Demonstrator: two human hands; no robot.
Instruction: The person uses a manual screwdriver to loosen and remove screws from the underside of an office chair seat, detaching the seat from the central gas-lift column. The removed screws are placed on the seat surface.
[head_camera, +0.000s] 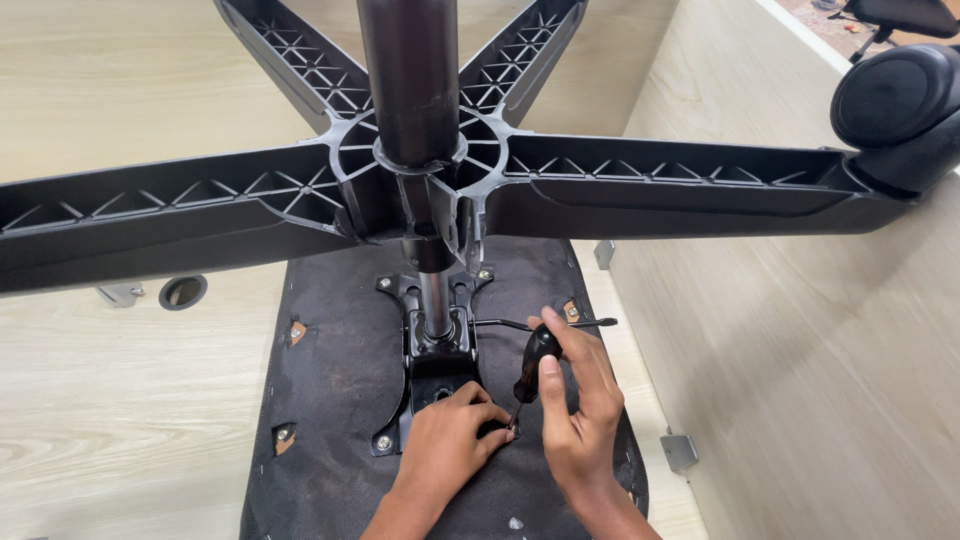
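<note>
Now the right hand (578, 400) clenches a black-handled screwdriver (533, 366); the left hand (450, 440) pinches its tip at six o'clock of the black metal seat plate (437, 365), where a slip could jab fingers

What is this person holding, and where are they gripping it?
The right hand grips a screwdriver by its black handle. The left hand steadies its tip on the seat underside.

Both forearms enter from 6 o'clock, bare. Left hand (452, 440) lies palm down, fingers curled, tips pointing toward 3 o'clock. Right hand (575, 400) sits just beside it at 3 o'clock, raised on its wrist, fingers (553, 383) wrapped closed, thumb pointing toward 12 o'clock. Fingertips of both hands nearly meet.
</note>
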